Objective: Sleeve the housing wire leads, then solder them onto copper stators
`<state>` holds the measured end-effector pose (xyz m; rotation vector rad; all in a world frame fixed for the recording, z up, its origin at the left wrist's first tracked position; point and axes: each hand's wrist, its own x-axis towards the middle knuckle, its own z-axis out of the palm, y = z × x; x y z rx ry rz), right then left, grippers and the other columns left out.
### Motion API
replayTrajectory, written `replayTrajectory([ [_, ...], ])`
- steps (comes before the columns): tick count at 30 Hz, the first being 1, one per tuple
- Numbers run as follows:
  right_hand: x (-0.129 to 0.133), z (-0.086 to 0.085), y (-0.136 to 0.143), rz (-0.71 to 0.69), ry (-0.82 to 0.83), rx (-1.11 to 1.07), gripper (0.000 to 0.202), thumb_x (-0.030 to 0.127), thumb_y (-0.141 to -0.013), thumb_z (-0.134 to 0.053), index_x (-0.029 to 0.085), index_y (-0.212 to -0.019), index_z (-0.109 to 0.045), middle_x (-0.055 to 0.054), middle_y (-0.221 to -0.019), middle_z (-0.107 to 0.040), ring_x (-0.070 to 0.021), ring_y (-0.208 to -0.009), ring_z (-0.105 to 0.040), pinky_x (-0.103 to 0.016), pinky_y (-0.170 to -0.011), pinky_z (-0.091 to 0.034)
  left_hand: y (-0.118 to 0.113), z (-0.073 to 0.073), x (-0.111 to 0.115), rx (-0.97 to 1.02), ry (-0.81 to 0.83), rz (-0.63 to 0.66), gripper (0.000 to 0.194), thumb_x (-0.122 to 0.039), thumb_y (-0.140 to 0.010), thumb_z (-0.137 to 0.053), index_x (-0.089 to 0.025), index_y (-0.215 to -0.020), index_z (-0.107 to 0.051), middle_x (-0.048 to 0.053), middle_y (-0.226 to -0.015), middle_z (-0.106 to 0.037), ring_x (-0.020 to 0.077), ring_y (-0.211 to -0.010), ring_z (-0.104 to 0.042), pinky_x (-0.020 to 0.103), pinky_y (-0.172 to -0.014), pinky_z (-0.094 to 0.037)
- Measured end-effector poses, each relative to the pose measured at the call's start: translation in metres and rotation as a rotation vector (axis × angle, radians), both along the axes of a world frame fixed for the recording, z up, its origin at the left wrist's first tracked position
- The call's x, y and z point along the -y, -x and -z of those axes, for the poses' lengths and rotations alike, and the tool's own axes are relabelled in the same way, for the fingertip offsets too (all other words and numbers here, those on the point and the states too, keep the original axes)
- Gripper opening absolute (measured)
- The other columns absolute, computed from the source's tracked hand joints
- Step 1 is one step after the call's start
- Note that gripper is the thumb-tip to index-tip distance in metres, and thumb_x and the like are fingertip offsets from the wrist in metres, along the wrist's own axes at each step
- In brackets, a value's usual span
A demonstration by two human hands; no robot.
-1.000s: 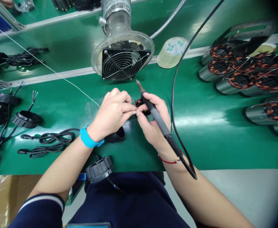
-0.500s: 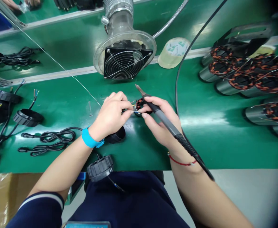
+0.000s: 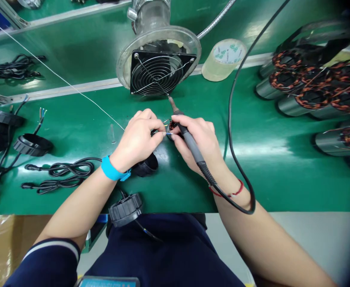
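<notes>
Basically, left hand (image 3: 140, 137) and right hand (image 3: 204, 141) are pinching wires (image 3: 169, 133) by the coil (image 3: 171, 125) on the bench (image 3: 270, 175), soldering iron (image 3: 192, 145) in the right too. Wire-handling step, I reckon; next move wants steady fingertips.

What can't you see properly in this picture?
Head view: most of the coil, hidden by the right hand and the iron.
Head view: part of the wires, hidden by fingers of the left hand.
Head view: some metal tubes, cut off by the right edge.
Head view: the screen, cut off by the bottom edge.
Head view: small print on the tape, too small to read.
</notes>
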<state>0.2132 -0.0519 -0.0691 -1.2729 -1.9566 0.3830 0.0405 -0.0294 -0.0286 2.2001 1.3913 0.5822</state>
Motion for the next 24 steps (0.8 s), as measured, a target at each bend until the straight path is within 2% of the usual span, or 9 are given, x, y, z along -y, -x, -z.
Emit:
replayTrajectory([
  [4, 0.023, -0.003, -0.009, 0.123, -0.009, -0.144, 0.038, 0.026, -0.090, -0.053, 0.030, -0.128, -0.051, -0.003, -0.101, -0.071, -0.0241, -0.095, -0.065, -0.047, -0.089, -0.048, -0.002, -0.001, 0.001, 0.002, -0.002, 0.030, 0.014, -0.011, -0.078, -0.055, -0.017, -0.069, -0.064, 0.004, -0.082, -0.054, 0.0188, -0.086, -0.052, 0.037, -0.081, -0.043],
  [7, 0.046, 0.002, -0.016, 0.235, -0.040, -0.289, 0.034, 0.028, -0.090, -0.055, 0.032, -0.124, -0.056, -0.004, -0.107, -0.069, -0.0237, -0.086, -0.068, -0.045, -0.079, -0.054, -0.004, -0.002, 0.001, -0.001, 0.003, 0.028, 0.015, -0.010, -0.077, -0.054, -0.017, -0.066, -0.060, 0.004, -0.082, -0.054, 0.0196, -0.085, -0.052, 0.037, -0.080, -0.045],
  [9, 0.059, 0.007, -0.018, 0.275, -0.087, -0.322, 0.032, 0.029, -0.086, -0.061, 0.032, -0.118, -0.060, -0.005, -0.103, -0.069, -0.0247, -0.080, -0.068, -0.045, -0.069, -0.056, -0.005, -0.002, 0.002, 0.005, 0.010, 0.024, 0.016, -0.009, -0.077, -0.054, -0.018, -0.064, -0.058, 0.005, -0.082, -0.054, 0.0207, -0.086, -0.053, 0.039, -0.079, -0.045],
  [15, 0.072, 0.017, -0.019, 0.233, -0.205, -0.397, 0.025, 0.028, -0.081, -0.066, 0.026, -0.105, -0.065, -0.002, -0.075, -0.067, -0.0183, -0.054, -0.064, -0.035, -0.048, -0.052, -0.008, -0.002, 0.002, 0.020, 0.027, 0.010, 0.019, -0.008, -0.076, -0.054, -0.018, -0.061, -0.054, 0.006, -0.084, -0.054, 0.0233, -0.088, -0.054, 0.043, -0.080, -0.046],
  [24, 0.071, 0.020, -0.019, 0.225, -0.185, -0.380, 0.023, 0.029, -0.081, -0.066, 0.026, -0.103, -0.064, -0.002, -0.079, -0.068, -0.0185, -0.056, -0.066, -0.034, -0.044, -0.051, -0.009, -0.001, 0.001, 0.042, 0.052, 0.000, 0.019, -0.009, -0.076, -0.054, -0.018, -0.060, -0.053, 0.006, -0.084, -0.054, 0.0247, -0.092, -0.054, 0.044, -0.081, -0.047],
])
